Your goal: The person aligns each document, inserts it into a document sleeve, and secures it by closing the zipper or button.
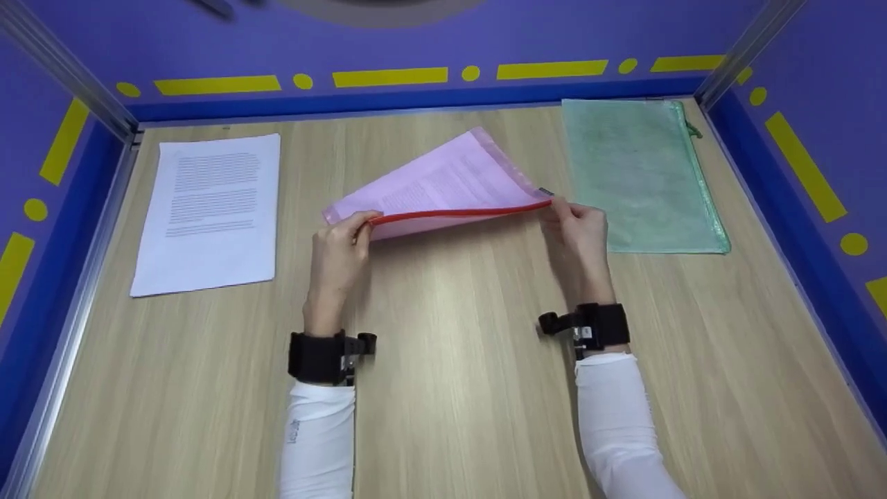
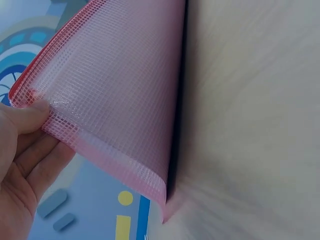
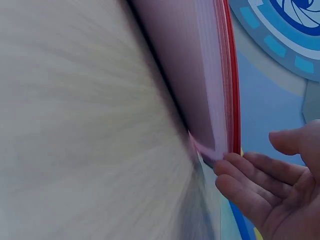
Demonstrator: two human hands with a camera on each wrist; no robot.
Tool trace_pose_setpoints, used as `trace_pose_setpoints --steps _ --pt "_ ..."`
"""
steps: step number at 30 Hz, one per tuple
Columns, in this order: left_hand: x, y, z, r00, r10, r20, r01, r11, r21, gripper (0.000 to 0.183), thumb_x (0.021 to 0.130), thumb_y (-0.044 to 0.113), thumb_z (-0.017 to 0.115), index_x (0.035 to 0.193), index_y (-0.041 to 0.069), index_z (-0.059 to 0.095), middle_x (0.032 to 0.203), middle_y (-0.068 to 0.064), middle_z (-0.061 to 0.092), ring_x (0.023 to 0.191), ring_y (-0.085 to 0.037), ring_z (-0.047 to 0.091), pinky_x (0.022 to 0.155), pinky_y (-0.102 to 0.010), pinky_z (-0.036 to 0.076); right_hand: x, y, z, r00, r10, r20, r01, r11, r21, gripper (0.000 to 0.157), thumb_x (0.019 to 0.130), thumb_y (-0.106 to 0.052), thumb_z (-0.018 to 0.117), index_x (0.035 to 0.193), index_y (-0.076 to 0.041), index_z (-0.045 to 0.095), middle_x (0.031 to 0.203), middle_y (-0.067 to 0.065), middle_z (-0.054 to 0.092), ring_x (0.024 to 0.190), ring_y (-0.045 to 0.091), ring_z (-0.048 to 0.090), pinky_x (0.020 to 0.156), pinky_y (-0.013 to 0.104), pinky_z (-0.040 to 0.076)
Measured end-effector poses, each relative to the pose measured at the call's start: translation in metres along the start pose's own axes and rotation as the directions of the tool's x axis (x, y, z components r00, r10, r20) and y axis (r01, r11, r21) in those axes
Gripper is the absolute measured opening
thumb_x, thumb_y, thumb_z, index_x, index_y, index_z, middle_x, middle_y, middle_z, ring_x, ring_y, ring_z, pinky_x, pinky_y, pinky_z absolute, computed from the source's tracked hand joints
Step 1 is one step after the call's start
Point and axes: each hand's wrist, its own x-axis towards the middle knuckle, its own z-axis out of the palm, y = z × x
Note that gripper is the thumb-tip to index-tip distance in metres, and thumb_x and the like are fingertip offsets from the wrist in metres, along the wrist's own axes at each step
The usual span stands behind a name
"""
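Note:
A pink mesh zip pouch (image 1: 443, 177) with a red zipper edge is tilted up over the table, its near edge raised. Printed text shows through its translucent face. At the zipper's left end, my left hand (image 1: 337, 253) pinches the pouch corner; in the left wrist view, the thumb of the left hand (image 2: 25, 155) lies on top of the mesh and the fingers below. My right hand (image 1: 585, 229) is at the opposite corner. In the right wrist view, fingers of the right hand (image 3: 265, 190) touch the pouch's end, while the thumb stands apart from it.
To the left lies a stack of printed paper (image 1: 215, 208). A green mesh zip pouch (image 1: 637, 180) lies flat at the back right. Purple and blue panels (image 1: 388, 48) border the wooden table (image 1: 457, 367) at the back and sides.

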Motion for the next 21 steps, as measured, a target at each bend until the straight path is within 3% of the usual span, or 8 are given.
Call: trace_pose_setpoints --steps 5,7,10,15,21 --pt "0.0 0.011 0.011 0.997 0.053 0.057 -0.053 0.999 0.003 0.019 0.093 0.0 0.063 0.108 0.001 0.075 0.102 -0.013 0.077 0.071 -0.016 0.06 0.066 -0.034 0.054 -0.008 -0.002 0.015 0.981 0.069 0.182 -0.084 0.994 0.077 0.06 0.102 -0.049 0.046 0.123 0.003 0.064 0.104 0.011 0.073 0.089 0.013 0.074 0.081 0.026 0.061" --pt "-0.001 0.015 0.014 0.994 0.071 0.087 -0.072 0.997 0.004 0.019 0.093 0.001 0.064 0.108 0.002 0.075 0.103 -0.013 0.077 0.073 -0.016 0.064 0.067 -0.034 0.056 -0.011 -0.003 0.022 0.964 0.098 0.247 -0.121 0.989 0.083 0.064 0.102 -0.053 0.042 0.126 0.004 0.062 0.108 0.012 0.073 0.091 0.012 0.073 0.083 0.027 0.061" --pt "-0.002 0.018 0.018 0.985 0.115 0.132 -0.116 0.993 0.001 0.02 0.092 0.001 0.066 0.109 0.004 0.076 0.103 -0.012 0.077 0.079 -0.019 0.071 0.071 -0.037 0.059 -0.014 -0.004 0.03 0.953 0.109 0.284 -0.142 0.985 0.098 0.069 0.102 -0.056 0.04 0.13 0.004 0.059 0.12 0.018 0.07 0.099 0.017 0.073 0.084 0.028 0.06" --pt "-0.005 0.022 0.025 0.952 0.229 0.203 -0.227 0.973 -0.033 0.019 0.091 0.004 0.068 0.107 0.006 0.077 0.101 -0.009 0.078 0.088 -0.022 0.076 0.077 -0.038 0.06 -0.018 -0.006 0.037 0.935 0.096 0.341 -0.181 0.957 0.227 0.074 0.102 -0.055 0.038 0.14 0.008 0.048 0.134 0.025 0.061 0.12 0.029 0.065 0.095 0.034 0.057" --pt "-0.009 0.031 0.037 0.909 0.293 0.296 -0.284 0.956 -0.075 0.019 0.091 0.01 0.07 0.109 0.008 0.077 0.103 -0.007 0.078 0.096 -0.021 0.075 0.084 -0.035 0.06 -0.019 -0.002 0.049 0.919 0.13 0.373 -0.283 0.875 0.392 0.068 0.104 -0.049 0.041 0.147 0.004 0.039 0.137 0.027 0.056 0.124 0.032 0.061 0.104 0.04 0.052"
